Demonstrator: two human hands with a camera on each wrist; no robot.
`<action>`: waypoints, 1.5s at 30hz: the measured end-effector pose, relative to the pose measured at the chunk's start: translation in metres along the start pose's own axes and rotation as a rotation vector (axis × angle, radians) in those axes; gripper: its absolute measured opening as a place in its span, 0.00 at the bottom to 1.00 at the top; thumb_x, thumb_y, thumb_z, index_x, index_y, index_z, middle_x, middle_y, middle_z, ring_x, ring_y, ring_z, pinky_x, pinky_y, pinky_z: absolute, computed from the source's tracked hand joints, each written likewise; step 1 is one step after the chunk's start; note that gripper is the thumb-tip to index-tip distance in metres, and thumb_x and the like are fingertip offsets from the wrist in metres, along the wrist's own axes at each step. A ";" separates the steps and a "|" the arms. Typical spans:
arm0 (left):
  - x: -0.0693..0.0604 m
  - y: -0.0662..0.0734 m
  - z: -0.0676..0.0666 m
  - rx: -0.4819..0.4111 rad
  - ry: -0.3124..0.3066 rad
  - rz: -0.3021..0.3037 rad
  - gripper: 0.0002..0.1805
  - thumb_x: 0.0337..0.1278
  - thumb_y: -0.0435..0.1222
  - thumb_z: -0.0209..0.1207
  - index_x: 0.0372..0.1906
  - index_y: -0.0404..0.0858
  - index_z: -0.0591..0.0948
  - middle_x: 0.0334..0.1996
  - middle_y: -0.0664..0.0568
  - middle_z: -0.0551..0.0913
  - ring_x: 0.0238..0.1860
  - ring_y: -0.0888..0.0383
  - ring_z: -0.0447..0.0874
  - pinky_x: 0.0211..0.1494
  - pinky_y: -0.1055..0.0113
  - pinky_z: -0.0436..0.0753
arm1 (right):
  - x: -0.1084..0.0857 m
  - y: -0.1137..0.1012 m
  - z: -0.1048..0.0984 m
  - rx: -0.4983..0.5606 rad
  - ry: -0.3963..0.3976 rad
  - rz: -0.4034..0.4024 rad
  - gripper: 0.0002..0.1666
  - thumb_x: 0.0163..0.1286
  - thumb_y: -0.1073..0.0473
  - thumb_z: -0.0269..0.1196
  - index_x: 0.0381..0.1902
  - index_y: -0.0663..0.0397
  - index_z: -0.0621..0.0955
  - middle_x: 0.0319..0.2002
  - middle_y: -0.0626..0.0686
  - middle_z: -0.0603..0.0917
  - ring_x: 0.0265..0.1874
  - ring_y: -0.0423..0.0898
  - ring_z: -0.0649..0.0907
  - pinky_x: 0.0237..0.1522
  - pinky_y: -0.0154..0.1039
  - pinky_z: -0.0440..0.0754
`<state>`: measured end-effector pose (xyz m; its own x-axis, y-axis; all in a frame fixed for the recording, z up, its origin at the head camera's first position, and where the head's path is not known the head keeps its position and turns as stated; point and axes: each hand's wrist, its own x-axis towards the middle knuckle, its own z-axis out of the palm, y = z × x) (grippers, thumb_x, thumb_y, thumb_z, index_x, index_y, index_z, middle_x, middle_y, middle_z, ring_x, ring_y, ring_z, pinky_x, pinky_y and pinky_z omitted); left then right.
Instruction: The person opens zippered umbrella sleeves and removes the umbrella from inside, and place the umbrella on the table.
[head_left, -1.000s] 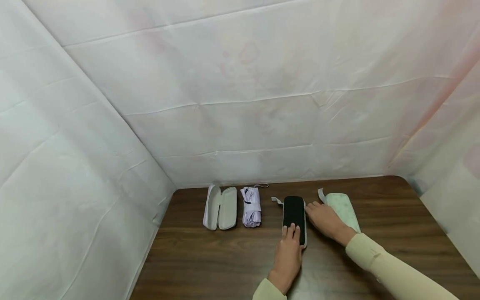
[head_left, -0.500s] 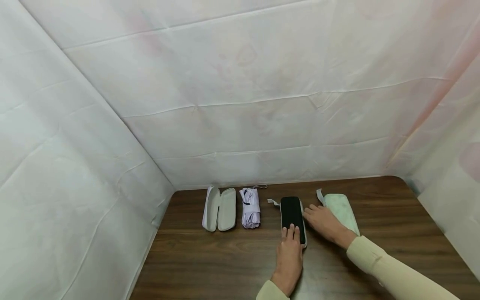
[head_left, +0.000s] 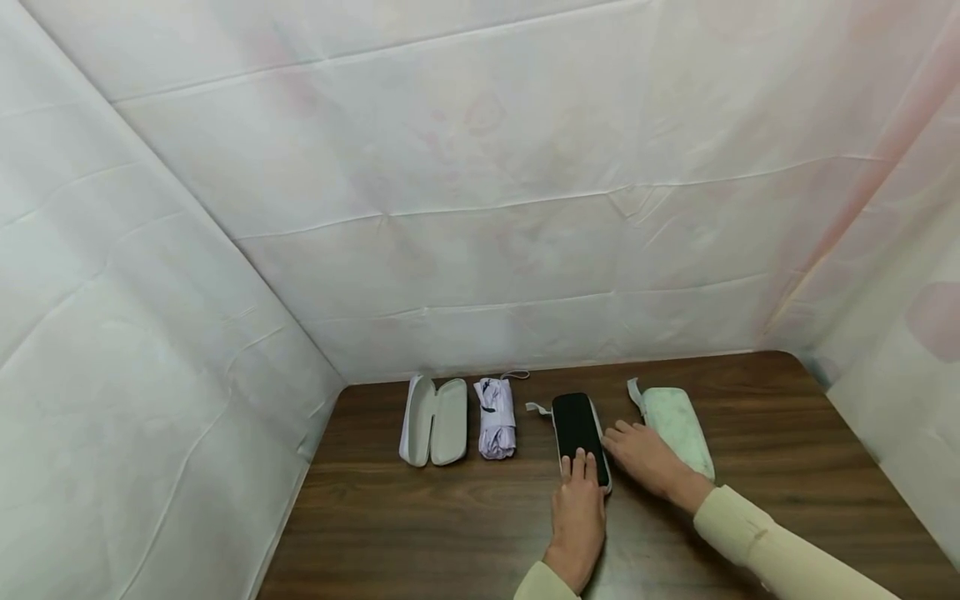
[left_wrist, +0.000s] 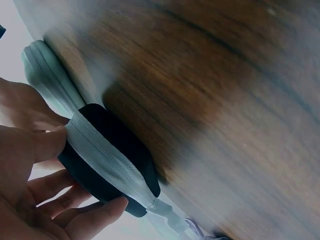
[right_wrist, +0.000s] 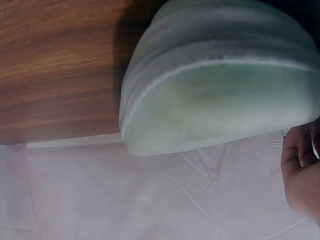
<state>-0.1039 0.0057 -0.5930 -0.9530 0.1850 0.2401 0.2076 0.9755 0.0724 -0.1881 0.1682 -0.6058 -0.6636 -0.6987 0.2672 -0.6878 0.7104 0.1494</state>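
A black zip case (head_left: 574,421) with a pale grey zip lies on the table. My left hand (head_left: 579,521) holds its near end, fingers laid over the top; the left wrist view shows the thumb at one side of the case (left_wrist: 102,155) and a fingertip at the other. At the right edge, my right hand (head_left: 648,458) has bent fingers pinching at the zip; the zip pull itself is hidden. Just beyond that hand is a mint-green case (head_left: 678,425), which fills much of the right wrist view.
An open, hinged glasses case (head_left: 435,422) with a pale inside lies at the left. Next to it is a folded lilac umbrella (head_left: 496,419) with a wrist loop. White patterned sheets (head_left: 480,242) stand around the brown wooden table (head_left: 390,533).
My right hand has slid a little nearer along the black case's right edge. The case's far end has turned slightly left. My left hand has stayed on the near end.
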 end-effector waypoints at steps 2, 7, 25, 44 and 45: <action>-0.001 0.000 0.000 -0.005 0.004 -0.003 0.29 0.65 0.47 0.71 0.67 0.43 0.83 0.66 0.50 0.83 0.65 0.48 0.84 0.46 0.63 0.90 | -0.001 -0.002 -0.001 0.004 -0.006 -0.001 0.09 0.67 0.65 0.72 0.45 0.56 0.87 0.40 0.52 0.86 0.39 0.50 0.82 0.38 0.46 0.85; -0.002 0.000 0.001 -0.005 0.013 -0.001 0.28 0.65 0.48 0.71 0.67 0.43 0.83 0.66 0.50 0.83 0.65 0.48 0.84 0.47 0.62 0.90 | -0.005 -0.005 -0.002 0.008 0.005 -0.003 0.10 0.65 0.66 0.73 0.44 0.56 0.87 0.41 0.53 0.87 0.40 0.50 0.83 0.38 0.46 0.85; 0.000 0.005 0.002 0.058 0.014 -0.018 0.28 0.67 0.50 0.69 0.67 0.45 0.84 0.67 0.53 0.83 0.64 0.50 0.85 0.39 0.66 0.89 | -0.023 -0.018 0.002 0.101 0.169 0.029 0.11 0.58 0.67 0.76 0.38 0.54 0.86 0.36 0.49 0.86 0.37 0.48 0.82 0.34 0.45 0.84; 0.006 0.010 0.004 0.098 0.017 -0.040 0.28 0.68 0.53 0.67 0.67 0.45 0.84 0.67 0.53 0.83 0.65 0.51 0.84 0.42 0.65 0.89 | -0.033 -0.024 -0.003 0.136 0.148 0.077 0.12 0.56 0.65 0.78 0.37 0.54 0.87 0.34 0.49 0.85 0.34 0.47 0.81 0.35 0.44 0.83; 0.006 0.010 0.004 0.097 0.016 -0.040 0.28 0.68 0.53 0.67 0.67 0.45 0.84 0.67 0.53 0.83 0.65 0.51 0.84 0.42 0.65 0.89 | -0.033 -0.025 -0.003 0.138 0.150 0.081 0.13 0.56 0.65 0.79 0.37 0.53 0.87 0.34 0.49 0.85 0.34 0.47 0.81 0.35 0.45 0.83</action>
<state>-0.1085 0.0174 -0.5945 -0.9563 0.1445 0.2543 0.1463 0.9892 -0.0118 -0.1483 0.1743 -0.6159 -0.6746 -0.6120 0.4128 -0.6745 0.7383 -0.0077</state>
